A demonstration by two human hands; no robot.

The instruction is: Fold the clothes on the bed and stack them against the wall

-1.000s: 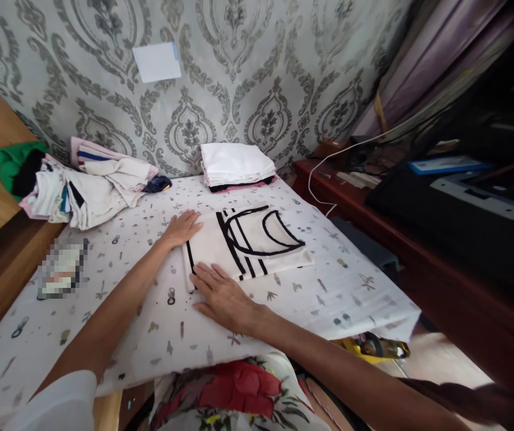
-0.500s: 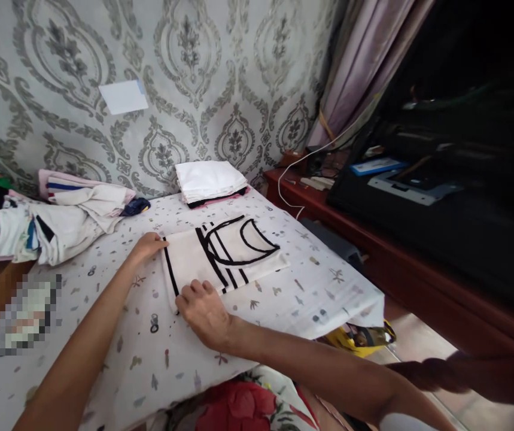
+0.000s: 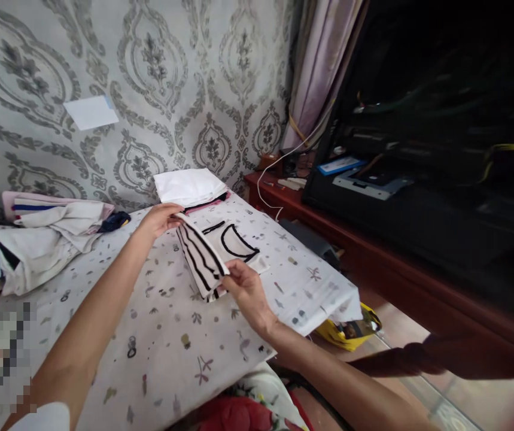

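A white shirt with black stripes and a black-trimmed neckline (image 3: 200, 254) lies partly folded on the patterned white cloth (image 3: 162, 335). My left hand (image 3: 161, 220) pinches the far corner of its lifted edge. The near corner of that same edge is between the thumb and fingers of my right hand (image 3: 248, 290). Between both hands the lifted part stands up at a tilt, showing its striped side. The neckline half rests flat beyond it. Just behind my left hand is a stack of folded white clothes (image 3: 191, 187), with black and pink layers underneath.
Rumpled light clothes (image 3: 54, 239) are heaped at the left. On the right, a reddish wooden cabinet (image 3: 373, 278) carries a large black screen-like unit (image 3: 440, 179) and a white cable (image 3: 263, 179). A yellow bag (image 3: 350, 341) sits on the floor below the cloth's right corner.
The shirt's left end has been raised and brought rightward over the rest. Both hands moved with it, the right hand turning into a pinch. The view has shifted to the right.
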